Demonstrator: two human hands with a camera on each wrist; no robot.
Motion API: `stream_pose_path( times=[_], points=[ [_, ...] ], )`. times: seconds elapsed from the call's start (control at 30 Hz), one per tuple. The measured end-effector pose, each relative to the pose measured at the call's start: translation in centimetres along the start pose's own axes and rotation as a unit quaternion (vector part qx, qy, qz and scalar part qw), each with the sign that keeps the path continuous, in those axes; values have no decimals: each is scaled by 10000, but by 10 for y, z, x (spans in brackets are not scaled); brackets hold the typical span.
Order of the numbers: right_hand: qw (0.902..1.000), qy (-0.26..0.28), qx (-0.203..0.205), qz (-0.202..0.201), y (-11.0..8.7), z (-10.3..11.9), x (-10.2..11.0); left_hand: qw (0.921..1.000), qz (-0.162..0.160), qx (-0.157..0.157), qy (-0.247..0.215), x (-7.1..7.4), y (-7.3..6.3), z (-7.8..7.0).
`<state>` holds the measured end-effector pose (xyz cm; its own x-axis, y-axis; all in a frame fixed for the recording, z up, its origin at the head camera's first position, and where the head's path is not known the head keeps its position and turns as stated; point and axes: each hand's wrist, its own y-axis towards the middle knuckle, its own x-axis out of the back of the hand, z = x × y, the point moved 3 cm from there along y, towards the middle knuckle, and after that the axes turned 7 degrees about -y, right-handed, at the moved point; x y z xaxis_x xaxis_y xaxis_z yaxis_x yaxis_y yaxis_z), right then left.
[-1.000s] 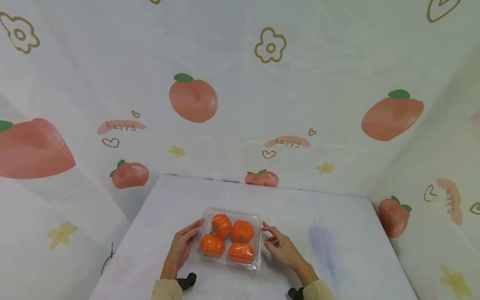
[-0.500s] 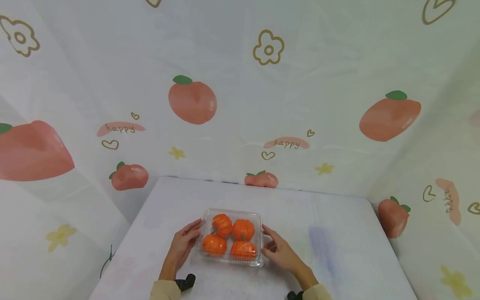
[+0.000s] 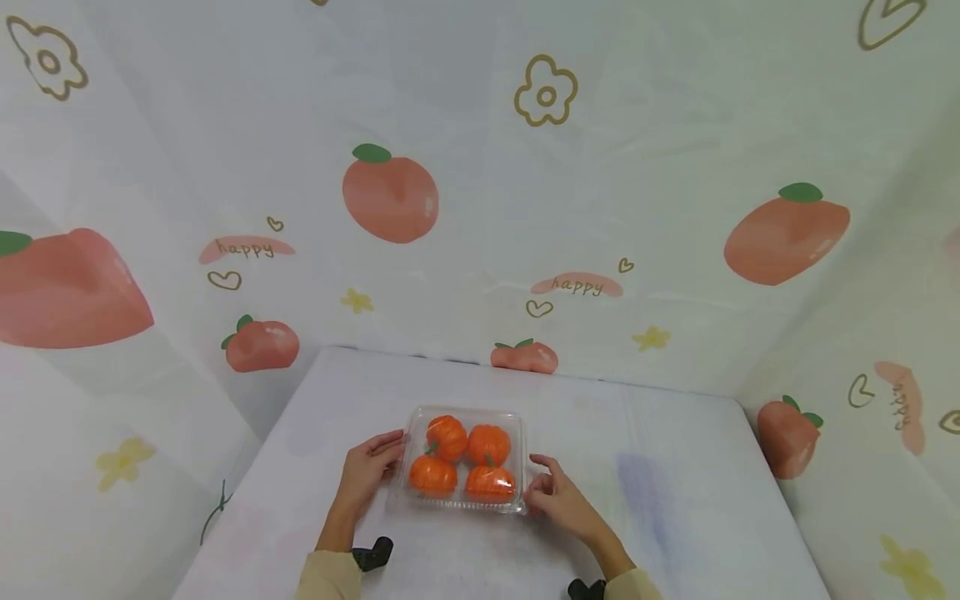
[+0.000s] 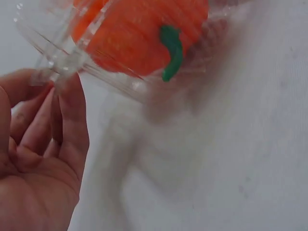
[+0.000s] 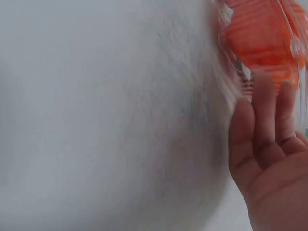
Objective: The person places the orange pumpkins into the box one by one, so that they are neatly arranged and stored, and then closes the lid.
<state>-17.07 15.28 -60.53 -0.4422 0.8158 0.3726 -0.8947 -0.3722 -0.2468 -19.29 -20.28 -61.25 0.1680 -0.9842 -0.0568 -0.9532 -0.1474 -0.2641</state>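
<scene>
A clear plastic clamshell box (image 3: 465, 498) with several small orange pumpkins (image 3: 447, 439) inside lies between the two hands in the head view. At its left edge is my left hand (image 3: 367, 468). In the left wrist view, the fingers and thumb of that left hand (image 4: 45, 149) pinch a corner of the box's rim; a green stem (image 4: 172, 53) shows above. To the right of the box is my right hand (image 3: 564, 502), its index finger apart from the wall. In the right wrist view the right hand (image 5: 269, 154) has fairly straight fingers with tips against the ribbed side.
The white-covered table (image 3: 600, 433) extends around the box. A white curtain (image 3: 465, 283) printed with peaches, flowers and words stands behind and at the sides. A black device (image 3: 373, 553) is worn at the left wrist, another (image 3: 587, 590) at the right. A thin green cord (image 3: 215, 510) hangs at left.
The box has shifted slightly away from the person and to the right, and sits straighter. The left hand moves along with it. The right index finger, close to the wall half a second ago, is now apart.
</scene>
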Motion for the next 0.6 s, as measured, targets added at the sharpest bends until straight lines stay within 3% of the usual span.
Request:
stream_pose_path(
  times=[0.1, 0.4, 0.6],
  points=[
    [9998, 29, -184, -25, 0, 1, 1, 9999, -118, -49, 65, -5, -1, -7],
    [9973, 378, -404, 484, 2, -3, -4, 9974, -560, -300, 328, -17, 7, -15],
    [9971, 373, -426, 510, 3, -5, -3, 9981, -547, -281, 89, -21, 4, -16]
  ],
)
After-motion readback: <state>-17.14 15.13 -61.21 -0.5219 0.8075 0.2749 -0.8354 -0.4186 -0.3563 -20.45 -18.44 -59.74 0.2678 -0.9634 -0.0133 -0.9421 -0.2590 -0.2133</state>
